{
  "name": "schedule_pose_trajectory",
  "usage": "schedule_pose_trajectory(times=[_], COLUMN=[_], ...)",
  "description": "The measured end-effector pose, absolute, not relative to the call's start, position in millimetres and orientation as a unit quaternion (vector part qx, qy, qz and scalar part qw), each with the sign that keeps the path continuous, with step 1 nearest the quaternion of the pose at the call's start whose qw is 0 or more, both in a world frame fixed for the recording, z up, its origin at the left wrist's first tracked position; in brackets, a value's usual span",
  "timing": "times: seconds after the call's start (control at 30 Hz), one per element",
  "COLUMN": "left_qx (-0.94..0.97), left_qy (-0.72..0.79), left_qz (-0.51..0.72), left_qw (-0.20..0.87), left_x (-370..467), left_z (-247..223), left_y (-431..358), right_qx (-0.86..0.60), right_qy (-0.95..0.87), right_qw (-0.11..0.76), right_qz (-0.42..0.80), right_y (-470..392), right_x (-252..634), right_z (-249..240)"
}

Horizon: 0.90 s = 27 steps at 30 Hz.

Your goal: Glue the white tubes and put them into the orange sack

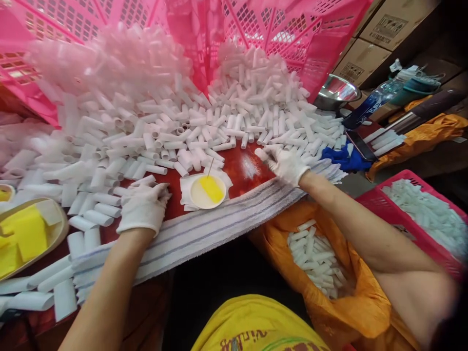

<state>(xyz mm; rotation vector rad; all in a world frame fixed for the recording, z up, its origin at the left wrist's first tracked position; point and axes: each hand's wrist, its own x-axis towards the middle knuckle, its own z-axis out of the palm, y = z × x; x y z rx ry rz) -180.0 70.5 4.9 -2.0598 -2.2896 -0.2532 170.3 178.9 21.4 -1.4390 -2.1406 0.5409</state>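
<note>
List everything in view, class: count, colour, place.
tubes: countless, white, mostly tabletop
table: one, red, centre
baskets: number unclear, pink, top
dishes: two, white, centre and left
tray: one, cream, left
blocks: several, yellow, tray, centre dish
towel: one, striped white, front
bowl: one, silver, right
bottle: one, blue, right
phone: one, black, right
sack: one, orange, lower right
crate: one, pink, right
cartons: several, brown, upper right
shirt: one, yellow, bottom
left hand: one, white-gloved, left
right hand: one, white-gloved, right
</note>
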Motion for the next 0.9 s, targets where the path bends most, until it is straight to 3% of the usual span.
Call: schedule_pose_trajectory(times=[0.1,0.23,0.4,0.63,0.8,0.9], left_qx=[-0.641,-0.525,-0.388,-0.49,-0.582,-0.594], left_qy=[-0.756,-0.785,-0.751,-0.787,-0.779,-0.79], left_qz=[-0.133,-0.321,-0.478,-0.33,-0.211,-0.141], left_qw=[-0.005,-0.069,-0.238,-0.175,-0.105,-0.065], left_x=[-173,-160,-151,-156,-156,-154], left_z=[4,4,0,-8,-5,1], left_y=[72,68,62,53,55,57], right_qx=[-0.445,-0.382,-0.411,-0.272,-0.304,-0.287], right_qy=[-0.776,-0.726,-0.704,-0.857,-0.837,-0.867], right_qw=[0.24,0.207,0.268,0.329,0.349,0.337], right_qz=[0.376,0.533,0.514,0.289,0.294,0.227], right_y=[147,132,152,157,145,142], right_x=[148,114,80,88,90,90], right_z=[29,25,-2,-27,-27,-25])
